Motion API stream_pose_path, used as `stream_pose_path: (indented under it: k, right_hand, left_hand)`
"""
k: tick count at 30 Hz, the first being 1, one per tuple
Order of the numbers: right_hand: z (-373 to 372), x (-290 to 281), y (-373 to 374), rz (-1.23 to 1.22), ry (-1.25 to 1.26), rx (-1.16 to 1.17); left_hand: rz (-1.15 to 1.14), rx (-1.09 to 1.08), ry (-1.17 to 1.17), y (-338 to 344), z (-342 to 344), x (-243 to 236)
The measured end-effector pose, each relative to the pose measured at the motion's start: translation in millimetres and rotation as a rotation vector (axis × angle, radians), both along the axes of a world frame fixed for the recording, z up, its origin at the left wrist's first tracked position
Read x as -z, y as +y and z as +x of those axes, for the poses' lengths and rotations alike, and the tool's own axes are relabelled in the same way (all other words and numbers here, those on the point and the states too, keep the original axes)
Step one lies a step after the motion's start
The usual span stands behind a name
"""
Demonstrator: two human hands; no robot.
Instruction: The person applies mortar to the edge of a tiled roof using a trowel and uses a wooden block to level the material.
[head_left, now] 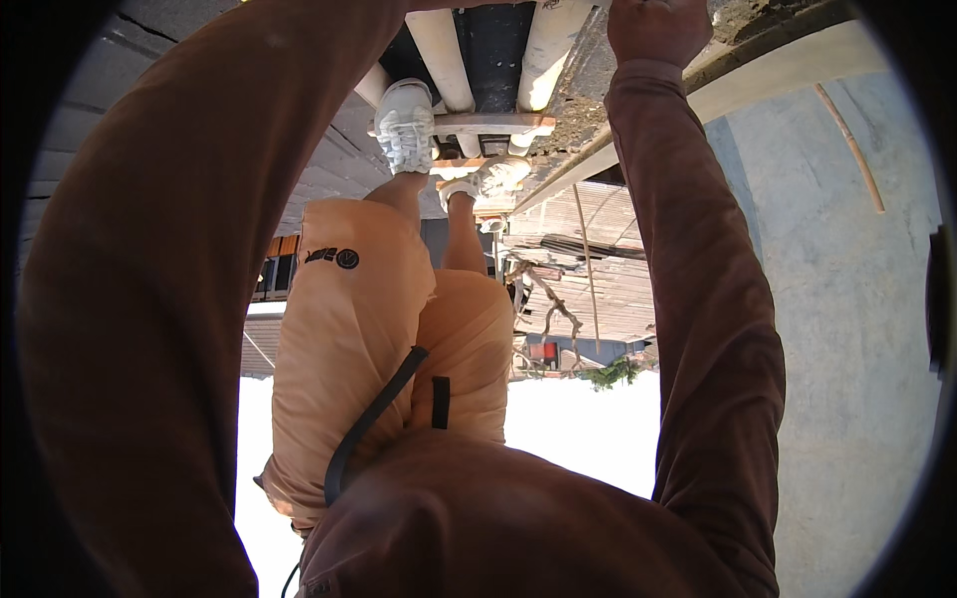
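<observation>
My right hand (660,32) is at the upper edge, beside a rough concrete ledge (743,45). It looks closed, but its fingertips are cut off, so what it grips cannot be made out. Only a thin strip of my left hand (469,4) shows at the top, above the cream pipes (439,55), its fingers out of sight. Both arms, in brown sleeves, stretch up past my body. My white shoe (404,125) is by a wooden crosspiece (493,124) that spans the pipes.
Grey boards or tiles (75,149) lie on the left. A pale blue-grey wall (847,299) stands at the right, with a thin stick (852,149) against it. Beyond my feet are weathered roofing sheets (608,234), a bare branch (558,309) and a green plant (613,373). A black strap (374,424) crosses my orange shorts.
</observation>
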State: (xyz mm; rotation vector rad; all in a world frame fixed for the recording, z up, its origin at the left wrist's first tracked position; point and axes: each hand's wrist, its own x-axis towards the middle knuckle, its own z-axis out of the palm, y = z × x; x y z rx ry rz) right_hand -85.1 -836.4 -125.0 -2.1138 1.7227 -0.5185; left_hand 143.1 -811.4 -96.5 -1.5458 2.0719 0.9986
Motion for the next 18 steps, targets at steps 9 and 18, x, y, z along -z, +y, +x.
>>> stream_pose_path:
  k: [9,18]
  right_hand:
    - [-4,10,0,-0.055,-0.012,-0.017]
    - [-2,18,-2,-0.125,0.002,-0.048]
  left_hand:
    - [0.015,0.019,-0.082,-5,-8,-16]
    - [-0.279,-0.053,-0.043,17,-15,-7]
